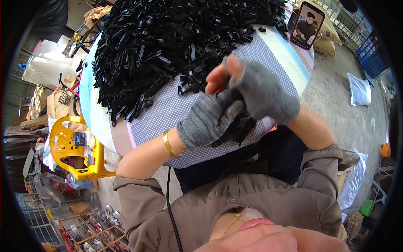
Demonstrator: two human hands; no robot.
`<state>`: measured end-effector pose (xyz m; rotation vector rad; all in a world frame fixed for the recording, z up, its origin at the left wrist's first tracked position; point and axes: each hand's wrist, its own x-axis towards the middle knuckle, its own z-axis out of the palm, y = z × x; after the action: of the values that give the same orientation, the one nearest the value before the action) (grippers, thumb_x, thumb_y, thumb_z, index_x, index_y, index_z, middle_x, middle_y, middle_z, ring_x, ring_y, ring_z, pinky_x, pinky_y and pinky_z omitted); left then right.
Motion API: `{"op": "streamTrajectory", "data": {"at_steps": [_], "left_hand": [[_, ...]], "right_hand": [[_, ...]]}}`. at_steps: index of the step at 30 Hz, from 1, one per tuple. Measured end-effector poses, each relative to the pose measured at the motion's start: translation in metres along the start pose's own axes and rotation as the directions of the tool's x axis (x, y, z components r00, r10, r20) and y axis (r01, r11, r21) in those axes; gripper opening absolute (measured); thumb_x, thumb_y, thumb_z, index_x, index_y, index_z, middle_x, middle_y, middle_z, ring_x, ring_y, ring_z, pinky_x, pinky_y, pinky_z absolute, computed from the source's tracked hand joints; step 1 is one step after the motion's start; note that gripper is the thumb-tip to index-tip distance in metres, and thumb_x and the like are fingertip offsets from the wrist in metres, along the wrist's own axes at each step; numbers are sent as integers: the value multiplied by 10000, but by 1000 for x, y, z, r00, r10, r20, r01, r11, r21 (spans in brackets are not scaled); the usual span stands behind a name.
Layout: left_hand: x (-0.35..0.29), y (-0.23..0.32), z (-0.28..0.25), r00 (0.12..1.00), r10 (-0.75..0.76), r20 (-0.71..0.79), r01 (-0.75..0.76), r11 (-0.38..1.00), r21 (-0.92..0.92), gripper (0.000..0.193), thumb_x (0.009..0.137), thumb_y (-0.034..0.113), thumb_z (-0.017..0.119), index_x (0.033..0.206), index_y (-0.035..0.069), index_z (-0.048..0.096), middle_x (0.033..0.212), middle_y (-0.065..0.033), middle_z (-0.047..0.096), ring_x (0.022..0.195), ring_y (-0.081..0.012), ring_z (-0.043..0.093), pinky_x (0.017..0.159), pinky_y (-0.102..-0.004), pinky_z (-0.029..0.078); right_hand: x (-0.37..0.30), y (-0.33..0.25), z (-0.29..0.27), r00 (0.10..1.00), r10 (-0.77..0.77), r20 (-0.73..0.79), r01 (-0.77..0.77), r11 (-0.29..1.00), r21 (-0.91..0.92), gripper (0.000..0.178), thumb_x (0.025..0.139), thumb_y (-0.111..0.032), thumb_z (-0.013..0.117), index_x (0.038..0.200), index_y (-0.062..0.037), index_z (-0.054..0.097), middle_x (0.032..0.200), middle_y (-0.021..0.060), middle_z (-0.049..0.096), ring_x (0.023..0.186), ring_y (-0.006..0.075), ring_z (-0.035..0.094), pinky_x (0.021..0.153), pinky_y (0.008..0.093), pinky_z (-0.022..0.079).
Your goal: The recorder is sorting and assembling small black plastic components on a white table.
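Note:
Both hands wear grey knit gloves with bare fingertips and meet above the near part of the round table. My left hand (205, 119) is curled closed, and dark material shows at its fingers; what it grips is partly hidden. Right over it, my right hand (264, 90) bends inward with its fingertips curled and somewhat blurred; whatever they hold cannot be made out. Just beyond lies a large heap of glossy black strip-like pieces (163, 46), some with small holes. A few more black pieces (241, 132) lie under my hands near the table's edge.
The table's patterned cloth (155, 122) shows around the heap. A phone (307, 25) stands upright at the far right edge. A yellow plastic chair (69, 143) is at the left, beyond it a bicycle (67, 94). A white sack (359, 89) lies on the floor at the right. A black cable (170, 206) hangs near my body.

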<state>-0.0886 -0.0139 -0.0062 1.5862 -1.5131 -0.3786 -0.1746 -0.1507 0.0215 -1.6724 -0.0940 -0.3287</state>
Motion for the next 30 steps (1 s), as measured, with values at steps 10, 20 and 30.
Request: {"op": "streamTrajectory", "data": {"at_steps": [10, 20, 30], "left_hand": [[10, 1, -6, 970, 242, -9, -214, 873, 438, 336, 746, 387, 655, 961, 129, 651, 896, -81, 603, 812, -250, 577, 706, -349, 480], [52, -60, -46, 977, -113, -180, 211, 590, 779, 247, 786, 245, 625, 1003, 127, 639, 982, -71, 576, 916, -272, 529, 790, -371, 464], [41, -47, -41, 914, 256, -316, -26, 812, 583, 200, 828, 113, 593, 1012, 35, 609, 836, -109, 640, 748, -242, 615, 715, -339, 491]], "right_hand": [[24, 50, -49, 981, -192, 6, 95, 459, -883, 159, 798, -192, 631, 802, -35, 608, 783, 98, 598, 761, 236, 591, 693, 333, 485], [31, 61, -41, 997, -16, -80, -66, 409, -910, 212, 772, -229, 611, 918, -77, 594, 860, 105, 599, 843, 281, 588, 749, 376, 478], [24, 50, -47, 997, -3, -80, -68, 496, -866, 220, 754, -214, 625, 920, -70, 616, 859, 101, 604, 827, 259, 599, 732, 367, 492]]}}
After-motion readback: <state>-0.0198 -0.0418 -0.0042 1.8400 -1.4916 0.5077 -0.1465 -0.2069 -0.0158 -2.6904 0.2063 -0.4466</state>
